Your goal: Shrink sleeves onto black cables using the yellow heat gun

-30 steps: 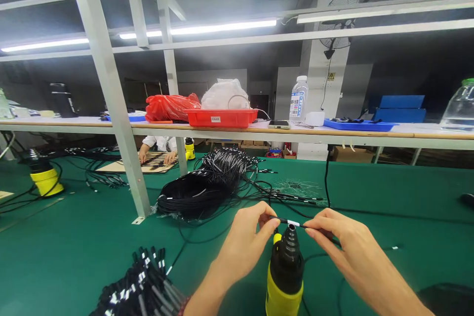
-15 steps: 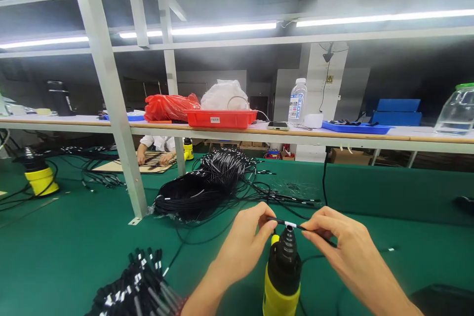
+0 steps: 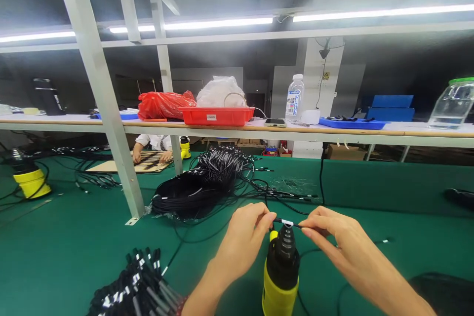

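The left hand (image 3: 242,239) and the right hand (image 3: 335,239) hold a thin black cable (image 3: 287,223) between them, near the middle of the green worktop (image 3: 55,252). Each hand's grip is pinched together on the cable, thumb against forefinger, one on either side of a short white sleeve (image 3: 287,222) on it. The sleeve sits just above the black ribbed nozzle of a yellow-and-black heat gun (image 3: 280,271), which stands upright between the wrists at the near edge.

At the near left lies a bundle of black cable ends with white sleeves (image 3: 138,289). Farther off, left of centre, a large coil of black cables (image 3: 192,192) rests on the worktop, its loose ends trailing right. A white metal post (image 3: 99,94) rises from the worktop beside it.

On the far shelf (image 3: 237,129) stand a red tray (image 3: 216,115), a red bag (image 3: 163,105), a clear water bottle (image 3: 294,99) and a blue tray (image 3: 351,123). At the far left another person's hands (image 3: 151,156) rest on a board, with a second yellow heat gun (image 3: 27,180) well apart at the left edge.
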Demonstrator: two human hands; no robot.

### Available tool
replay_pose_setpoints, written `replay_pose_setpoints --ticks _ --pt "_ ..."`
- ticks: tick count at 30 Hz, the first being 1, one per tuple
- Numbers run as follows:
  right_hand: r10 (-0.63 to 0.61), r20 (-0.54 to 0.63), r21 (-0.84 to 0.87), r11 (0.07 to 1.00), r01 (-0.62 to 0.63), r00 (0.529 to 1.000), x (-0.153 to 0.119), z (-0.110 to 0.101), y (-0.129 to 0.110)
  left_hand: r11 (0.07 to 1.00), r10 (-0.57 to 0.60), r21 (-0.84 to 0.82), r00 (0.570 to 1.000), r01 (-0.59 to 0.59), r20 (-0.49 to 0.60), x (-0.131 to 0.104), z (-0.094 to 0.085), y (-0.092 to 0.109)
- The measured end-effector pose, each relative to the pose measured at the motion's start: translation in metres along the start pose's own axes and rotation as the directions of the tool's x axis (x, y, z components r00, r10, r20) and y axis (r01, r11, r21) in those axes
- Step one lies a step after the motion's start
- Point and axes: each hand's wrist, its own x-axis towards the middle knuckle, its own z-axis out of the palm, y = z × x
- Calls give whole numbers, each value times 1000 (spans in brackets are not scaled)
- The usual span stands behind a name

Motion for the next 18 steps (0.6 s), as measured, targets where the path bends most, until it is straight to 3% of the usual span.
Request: replay_pose_setpoints --ticks 10,18 --pt "2 -135 48 999 5 991 1 7 2 997 66 -47 997 -68 -41 -2 -3 -2" --pt "-10 -155 72 997 22 988 2 7 -2 999 -36 25 998 35 46 0 -5 -1"
